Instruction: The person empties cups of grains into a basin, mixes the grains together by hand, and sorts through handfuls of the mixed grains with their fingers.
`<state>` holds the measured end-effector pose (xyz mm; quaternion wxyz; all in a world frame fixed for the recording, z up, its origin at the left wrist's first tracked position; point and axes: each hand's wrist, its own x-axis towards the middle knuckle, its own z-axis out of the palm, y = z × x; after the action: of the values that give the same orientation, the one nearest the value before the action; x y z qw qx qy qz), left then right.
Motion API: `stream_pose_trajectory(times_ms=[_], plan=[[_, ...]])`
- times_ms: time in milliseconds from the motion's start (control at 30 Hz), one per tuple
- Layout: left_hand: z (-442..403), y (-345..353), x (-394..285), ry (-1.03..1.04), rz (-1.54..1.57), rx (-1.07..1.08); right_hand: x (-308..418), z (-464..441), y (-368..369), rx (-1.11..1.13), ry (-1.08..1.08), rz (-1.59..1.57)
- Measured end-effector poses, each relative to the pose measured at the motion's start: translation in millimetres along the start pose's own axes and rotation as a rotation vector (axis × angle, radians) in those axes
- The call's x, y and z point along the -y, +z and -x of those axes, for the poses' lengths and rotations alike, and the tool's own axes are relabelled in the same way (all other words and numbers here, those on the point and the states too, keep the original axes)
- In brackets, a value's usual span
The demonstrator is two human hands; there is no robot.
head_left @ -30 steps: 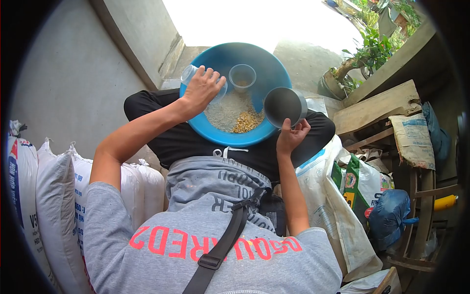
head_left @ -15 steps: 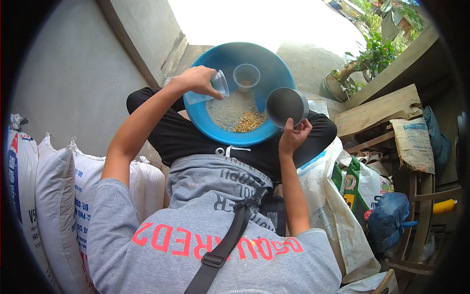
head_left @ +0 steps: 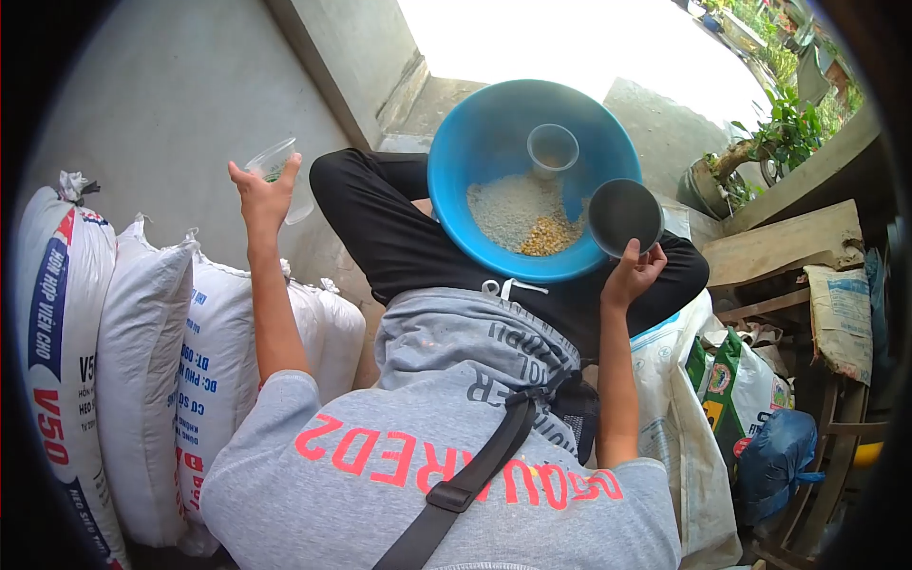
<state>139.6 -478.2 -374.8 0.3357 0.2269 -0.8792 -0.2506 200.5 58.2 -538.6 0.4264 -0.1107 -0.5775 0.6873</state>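
Meal point(head_left: 503, 207) and yellow kernels point(head_left: 551, 237) are already heaped in the basin point(head_left: 464, 142), largely unmixed, beside a tub point(head_left: 553, 149); a clear cup point(head_left: 274, 160) is clasped by the curled left hand point(head_left: 263, 199) — outside the basin — and a grey cup point(head_left: 624, 218) (seemingly empty) is pinched by the right hand point(head_left: 632, 274).

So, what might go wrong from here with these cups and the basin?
The right hand grips the grey container only near its edge, so it might slip.
The second clear cup, standing inside the blue basin, could tip if bumped.
The basin sits against crossed legs; shifting them may jolt it.
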Motion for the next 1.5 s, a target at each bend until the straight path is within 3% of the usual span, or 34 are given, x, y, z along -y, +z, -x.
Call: stream_pose_trajectory(times_ms=[33,133,167,267,300,367,433,500,567,700,767,867,900,1000,1067,1133,1200,1267,1367,1500], plan=[[-1.1,-10.4,9.3,0.012,-0.133,0.0,4.4,1.2,3.7,-0.012,-0.012,0.001],[0.3,-22.2,36.1,-0.219,-0.198,0.069,12.9,3.0,9.3,-0.012,0.005,0.001],[0.1,-9.1,58.9,-0.198,-0.31,-0.027,12.3,3.4,10.5,0.0,0.01,0.013],[6.0,27.0,81.9,0.158,-0.366,-0.168,11.0,3.6,8.5,0.009,0.021,0.043],[21.0,24.0,42.8,0.226,-0.134,-0.125,10.5,3.0,4.6,0.013,0.024,0.063],[53.2,24.3,-35.5,0.368,0.387,0.158,-5.7,-2.3,-1.0,-0.013,-0.038,0.077],[88.4,46.0,-93.1,0.509,0.64,0.481,-3.9,-1.4,-2.2,-0.01,-0.018,0.076],[110.4,74.3,-134.9,0.579,0.491,0.853,9.4,2.5,4.2,0.015,0.041,0.06],[130.8,136.5,-160.8,0.609,0.304,0.98,14.1,4.6,6.6,0.011,0.053,0.073],[164.5,258.7,-189.7,0.4,0.432,0.926,13.6,2.6,8.9,-0.014,0.025,0.094],[167.8,272.0,-201.8,0.397,0.659,0.895,15.6,2.4,9.7,-0.024,0.041,0.086],[167.2,284.2,-213.9,0.573,0.616,0.89,15.6,2.8,9.6,-0.029,0.039,0.091],[166.7,265.6,-221.1,0.443,0.694,0.944,14.9,1.6,8.7,-0.018,0.046,0.07],[157.8,236.5,-226.6,0.389,0.904,0.954,8.8,0.7,0.8,0.01,0.095,0.015],[141.1,200.8,-225.5,0.336,0.777,1.152,-0.6,-1.2,-1.4,-0.003,0.081,0.01],[125.2,167.0,-221.7,0.236,0.494,1.654,13.1,-0.3,3.1,0.012,0.128,-0.017],[119.7,146.3,-208.0,0.541,0.121,1.615,16.5,1.6,6.8,0.014,0.117,-0.028],[115.3,123.7,-201.4,0.685,-0.128,1.423,16.5,0.5,6.0,0.013,0.101,-0.027],[119.4,98.8,-197.9,1.22,-0.383,0.861,10.1,-1.2,4.6,0.002,0.083,-0.044],[123.6,106.1,-195.6,1.352,-0.383,0.585,11.9,-1.8,5.3,0.005,0.104,-0.031]])
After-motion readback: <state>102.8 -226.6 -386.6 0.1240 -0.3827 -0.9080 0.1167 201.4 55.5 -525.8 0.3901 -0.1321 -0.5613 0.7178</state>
